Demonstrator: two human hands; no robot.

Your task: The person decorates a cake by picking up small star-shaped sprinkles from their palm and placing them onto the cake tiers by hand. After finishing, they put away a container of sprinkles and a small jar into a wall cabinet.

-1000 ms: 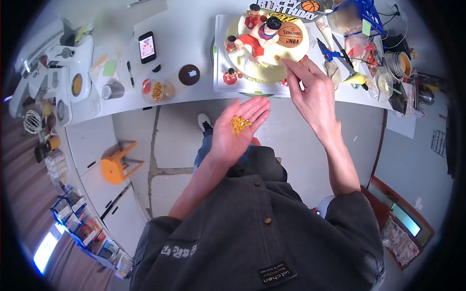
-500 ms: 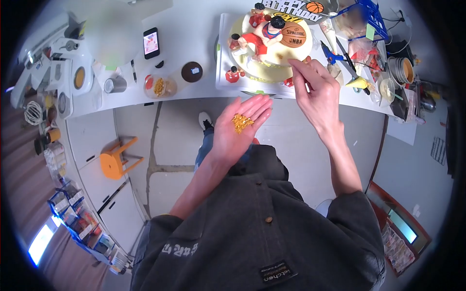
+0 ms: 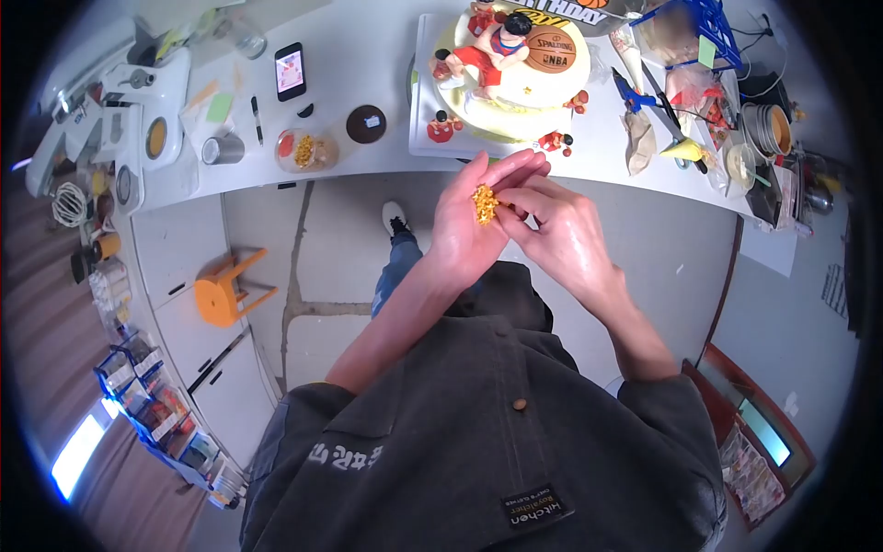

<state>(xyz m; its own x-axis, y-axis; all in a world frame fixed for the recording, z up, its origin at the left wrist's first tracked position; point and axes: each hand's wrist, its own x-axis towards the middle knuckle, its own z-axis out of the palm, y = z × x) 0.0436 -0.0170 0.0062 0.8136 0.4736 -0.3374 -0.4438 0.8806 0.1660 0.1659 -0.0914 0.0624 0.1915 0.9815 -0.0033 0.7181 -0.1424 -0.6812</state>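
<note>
— Gold sprinkles [image 3: 484, 203], where were they?
— Heaped in the left hand [image 3: 464, 235], which was half cupped, palm up, just short of the counter [image 3: 368, 55] edge below the cake [image 3: 538, 87].
— And the right hand [image 3: 561, 239]?
— Its fingertips [image 3: 508, 197] pinched into that heap.

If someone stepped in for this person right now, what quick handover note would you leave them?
Left hand: palm up and cupped, with a small pile of gold flakes lying in it.
Right hand: fingertips at the pile; I cannot tell whether they grip any flakes.
Things: the basketball cake stands on a white board on the table, just beyond the hands. A clear jar of more gold bits sits further left.
Done: figures are on the cake.
Left: the pile in the palm is unused.
</note>
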